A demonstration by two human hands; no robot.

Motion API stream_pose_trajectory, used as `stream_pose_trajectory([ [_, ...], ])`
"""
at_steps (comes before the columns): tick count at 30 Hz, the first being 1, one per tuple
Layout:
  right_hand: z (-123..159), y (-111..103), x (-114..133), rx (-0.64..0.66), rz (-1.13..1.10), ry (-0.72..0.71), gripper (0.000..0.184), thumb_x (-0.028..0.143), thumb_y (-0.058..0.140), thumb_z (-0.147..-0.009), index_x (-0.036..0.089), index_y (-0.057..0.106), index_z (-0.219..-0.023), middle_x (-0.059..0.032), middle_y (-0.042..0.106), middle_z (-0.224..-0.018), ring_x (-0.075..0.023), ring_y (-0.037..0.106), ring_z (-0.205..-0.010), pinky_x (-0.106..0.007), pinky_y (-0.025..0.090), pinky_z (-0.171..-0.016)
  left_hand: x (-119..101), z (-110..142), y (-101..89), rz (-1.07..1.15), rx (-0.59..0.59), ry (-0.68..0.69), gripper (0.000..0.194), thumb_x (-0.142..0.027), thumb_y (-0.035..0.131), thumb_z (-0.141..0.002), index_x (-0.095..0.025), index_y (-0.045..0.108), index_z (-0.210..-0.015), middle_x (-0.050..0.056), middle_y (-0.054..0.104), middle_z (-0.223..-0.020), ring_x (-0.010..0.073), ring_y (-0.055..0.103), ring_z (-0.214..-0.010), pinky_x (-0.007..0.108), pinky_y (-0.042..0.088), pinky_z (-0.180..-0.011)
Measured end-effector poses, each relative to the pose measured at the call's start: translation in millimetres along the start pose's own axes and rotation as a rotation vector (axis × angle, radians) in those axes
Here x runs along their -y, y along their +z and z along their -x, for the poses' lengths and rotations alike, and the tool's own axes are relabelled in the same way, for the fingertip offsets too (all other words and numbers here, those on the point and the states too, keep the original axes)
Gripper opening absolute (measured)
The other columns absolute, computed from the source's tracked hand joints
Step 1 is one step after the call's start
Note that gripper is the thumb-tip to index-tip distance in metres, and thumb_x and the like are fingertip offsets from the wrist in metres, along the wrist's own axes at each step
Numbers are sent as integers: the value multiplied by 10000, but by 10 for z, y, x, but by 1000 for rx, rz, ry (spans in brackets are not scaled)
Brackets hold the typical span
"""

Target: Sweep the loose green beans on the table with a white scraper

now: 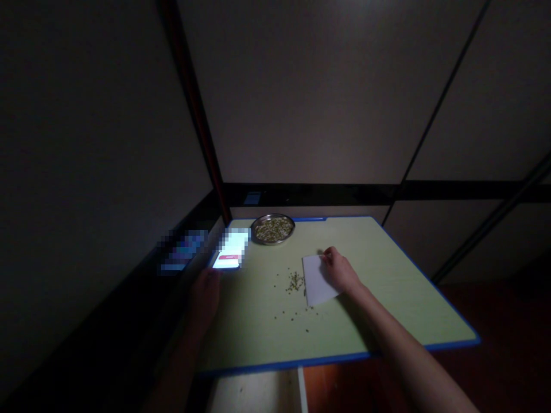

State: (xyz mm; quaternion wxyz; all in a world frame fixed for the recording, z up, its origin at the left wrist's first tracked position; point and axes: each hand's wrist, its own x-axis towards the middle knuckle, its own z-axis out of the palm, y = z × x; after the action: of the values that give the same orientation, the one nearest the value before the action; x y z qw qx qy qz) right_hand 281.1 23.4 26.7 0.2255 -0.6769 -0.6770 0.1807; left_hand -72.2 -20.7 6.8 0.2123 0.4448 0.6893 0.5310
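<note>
Dimly lit, right grip (341,273) pinching paper (317,285) beside seeds (295,281), left grip (205,296) unclear near phone (232,250)

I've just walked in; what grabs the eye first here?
The glowing phone at the table's left edge, by the left hand, is the brightest thing in view. Next comes the white paper at the right hand, small grains scattered beside it. A round metal plate of speckled bits sits near the far left corner.
</note>
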Motion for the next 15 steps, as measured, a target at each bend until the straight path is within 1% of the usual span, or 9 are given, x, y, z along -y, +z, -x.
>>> stream_pose_trajectory([
  [5, -15, -51, -136, -22, -14, 13, 261, 322, 424, -976, 175, 566, -1139, -145, 721, -968, -227, 657, -866, -283, 410, -714, 26, -19, 11, 19, -24, 17, 396, -565, 508, -682, -187, 577, -779, -12, 512, -628, 160, 474, -601, 282, 390, -538],
  [11, -15, -115, -286, -54, -57, 28, 219, 312, 461, -955, 187, 584, -1087, -118, 727, -951, -204, 661, -840, -268, 425, -712, 29, -18, 10, 26, -2, 21, 367, -542, 513, -698, -191, 571, -784, -19, 505, -618, 150, 461, -574, 273, 381, -519],
  [13, -28, -186, -339, -74, -76, 35, 207, 315, 468, -950, 194, 587, -1068, -101, 729, -937, -193, 660, -830, -259, 431, -710, 22, -13, 10, 7, -7, 30, 359, -539, 506, -707, -192, 568, -773, -21, 496, -603, 148, 457, -561, 270, 378, -510],
  [15, -55, -304, -401, -108, -92, 46, 217, 327, 454, -952, 196, 585, -1064, -95, 727, -946, -188, 657, -834, -256, 437, -711, 19, -11, 13, -32, -35, 58, 363, -542, 491, -718, -190, 570, -767, -20, 494, -591, 148, 456, -551, 270, 381, -502],
])
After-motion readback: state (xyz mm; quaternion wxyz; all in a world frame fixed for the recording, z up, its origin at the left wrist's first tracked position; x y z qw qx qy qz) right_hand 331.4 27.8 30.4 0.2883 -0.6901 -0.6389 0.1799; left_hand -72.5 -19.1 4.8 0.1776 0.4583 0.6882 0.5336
